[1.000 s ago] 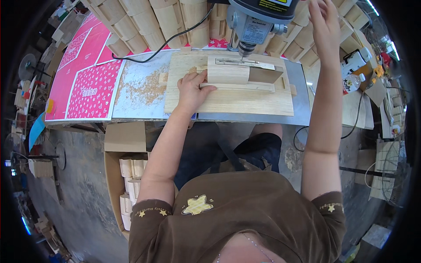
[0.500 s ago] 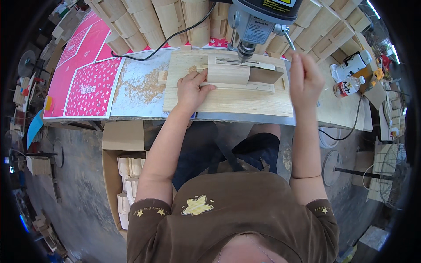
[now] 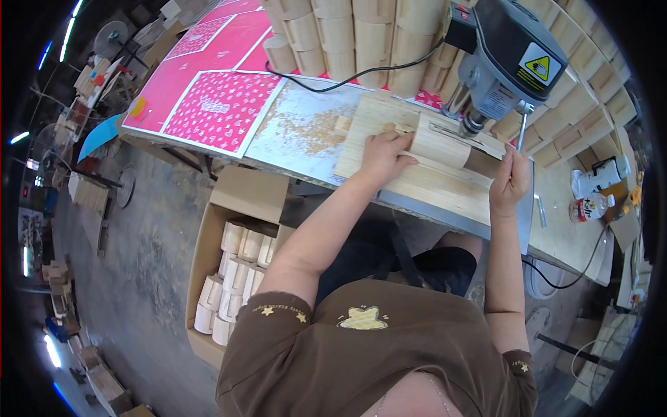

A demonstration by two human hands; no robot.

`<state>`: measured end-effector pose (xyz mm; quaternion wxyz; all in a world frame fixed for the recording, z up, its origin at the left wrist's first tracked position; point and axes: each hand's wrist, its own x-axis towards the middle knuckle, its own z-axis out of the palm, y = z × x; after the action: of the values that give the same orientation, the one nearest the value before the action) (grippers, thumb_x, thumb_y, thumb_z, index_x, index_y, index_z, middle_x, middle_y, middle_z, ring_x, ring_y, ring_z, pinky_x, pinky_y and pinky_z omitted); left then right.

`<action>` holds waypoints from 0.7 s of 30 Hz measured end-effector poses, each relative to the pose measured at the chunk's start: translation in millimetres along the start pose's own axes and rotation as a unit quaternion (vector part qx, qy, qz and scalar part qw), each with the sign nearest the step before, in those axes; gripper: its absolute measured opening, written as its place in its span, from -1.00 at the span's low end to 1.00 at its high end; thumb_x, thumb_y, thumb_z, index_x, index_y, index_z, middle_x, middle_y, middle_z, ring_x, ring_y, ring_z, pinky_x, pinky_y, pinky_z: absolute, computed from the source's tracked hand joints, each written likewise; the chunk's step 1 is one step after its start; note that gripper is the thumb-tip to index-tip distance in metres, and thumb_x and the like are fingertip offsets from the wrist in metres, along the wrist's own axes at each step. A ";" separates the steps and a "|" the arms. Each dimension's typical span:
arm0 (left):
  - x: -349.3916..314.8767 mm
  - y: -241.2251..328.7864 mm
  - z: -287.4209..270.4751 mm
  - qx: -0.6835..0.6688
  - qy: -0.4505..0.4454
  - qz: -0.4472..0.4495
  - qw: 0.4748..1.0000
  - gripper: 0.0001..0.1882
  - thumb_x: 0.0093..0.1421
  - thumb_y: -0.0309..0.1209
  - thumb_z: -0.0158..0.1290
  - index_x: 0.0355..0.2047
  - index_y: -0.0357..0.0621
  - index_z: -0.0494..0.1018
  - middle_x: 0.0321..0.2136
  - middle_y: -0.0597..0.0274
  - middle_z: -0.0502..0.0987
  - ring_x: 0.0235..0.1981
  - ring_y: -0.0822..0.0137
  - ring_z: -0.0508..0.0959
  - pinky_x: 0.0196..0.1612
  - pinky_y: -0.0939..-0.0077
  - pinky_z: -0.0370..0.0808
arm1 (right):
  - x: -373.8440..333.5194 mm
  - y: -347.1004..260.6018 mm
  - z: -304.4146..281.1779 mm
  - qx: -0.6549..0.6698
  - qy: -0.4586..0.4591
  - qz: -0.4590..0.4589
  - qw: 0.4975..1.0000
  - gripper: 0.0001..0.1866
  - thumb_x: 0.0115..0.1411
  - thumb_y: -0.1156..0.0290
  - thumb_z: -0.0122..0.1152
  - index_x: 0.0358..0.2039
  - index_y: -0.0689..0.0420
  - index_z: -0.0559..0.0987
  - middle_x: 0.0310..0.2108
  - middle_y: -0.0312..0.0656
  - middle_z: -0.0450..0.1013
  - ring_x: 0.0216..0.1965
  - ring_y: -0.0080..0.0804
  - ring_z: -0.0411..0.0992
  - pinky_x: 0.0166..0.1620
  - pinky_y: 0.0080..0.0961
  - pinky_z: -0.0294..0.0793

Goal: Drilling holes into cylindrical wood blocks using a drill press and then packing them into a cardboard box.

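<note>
Carton, 8 o'clock, holds wooden pieces. Board stops inside grey sheet edge. Left hand, fingers together, touches workpiece; right hand, fingers curled, grips lever.

We get a bright, soft, fairly even light over the table, where the pale wooden board and the pink sheet stand out clearly. Beneath the table, around the dark shorts, we see deep shadow. Along the left side, lamps burn out to white, some with a bluish tint, against a dim background. The floor looks grey and dull. We find the left hand and right hand reasonably clear, while small things toward the rim turn soft. There the lens bends straight edges, and the corners go black.
</note>
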<state>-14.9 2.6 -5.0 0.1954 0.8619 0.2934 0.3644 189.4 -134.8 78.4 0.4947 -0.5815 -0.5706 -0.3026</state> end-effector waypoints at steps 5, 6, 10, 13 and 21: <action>3.0 1.3 3.3 0.005 -0.014 -0.003 1.000 -0.42 -0.19 -0.17 0.25 -0.08 0.04 0.46 -0.46 0.35 0.45 -0.27 0.27 0.45 -0.20 0.25 0.25 | -2.6 3.5 0.6 0.011 0.017 0.033 0.999 -0.87 0.13 0.58 0.03 -0.33 0.26 0.54 -0.55 -0.14 0.39 -0.51 -0.28 0.33 -0.42 -0.43 0.25; 1.9 0.7 3.3 0.008 -0.008 0.001 1.000 -0.42 -0.19 -0.17 0.25 -0.08 0.04 0.46 -0.46 0.35 0.45 -0.27 0.27 0.45 -0.20 0.25 0.25 | 0.2 0.4 -2.4 0.008 0.001 0.026 1.000 -0.88 0.13 0.58 0.02 -0.37 0.26 0.53 -0.56 -0.13 0.38 -0.52 -0.28 0.33 -0.42 -0.42 0.25; -1.7 0.1 5.7 0.020 -0.009 -0.004 1.000 -0.40 -0.19 -0.16 0.25 -0.06 0.05 0.45 -0.45 0.34 0.44 -0.25 0.27 0.44 -0.20 0.24 0.24 | 30.5 -5.9 -29.1 0.026 -0.007 0.056 0.998 -0.90 0.14 0.57 0.03 -0.48 0.26 0.50 -0.64 -0.13 0.34 -0.58 -0.29 0.31 -0.44 -0.39 0.26; -1.0 9.8 4.1 0.027 -0.021 -0.004 0.999 -0.39 -0.20 -0.14 0.25 -0.07 0.05 0.45 -0.44 0.32 0.44 -0.25 0.27 0.44 -0.19 0.23 0.23 | 112.5 -17.3 -49.8 -0.071 -0.063 0.132 0.987 -0.77 0.21 0.32 -0.02 -0.46 0.19 0.51 -0.64 -0.18 0.38 -0.57 -0.29 0.34 -0.41 -0.41 0.30; 4.1 23.3 36.3 0.060 -0.014 0.028 0.998 -0.42 -0.15 -0.07 0.20 -0.07 0.04 0.46 -0.39 0.26 0.48 -0.26 0.23 0.47 -0.16 0.18 0.21 | 195.2 62.5 -3.9 -0.160 -0.137 0.129 0.969 -0.51 0.16 -0.01 -0.19 -0.36 0.12 0.58 -0.47 -0.01 0.49 -0.33 -0.06 0.47 -0.21 -0.27 0.40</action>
<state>22.8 -16.8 -14.0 0.1368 0.8850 0.2874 0.3398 282.8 -58.5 244.2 0.3471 -0.7579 -0.4973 -0.2405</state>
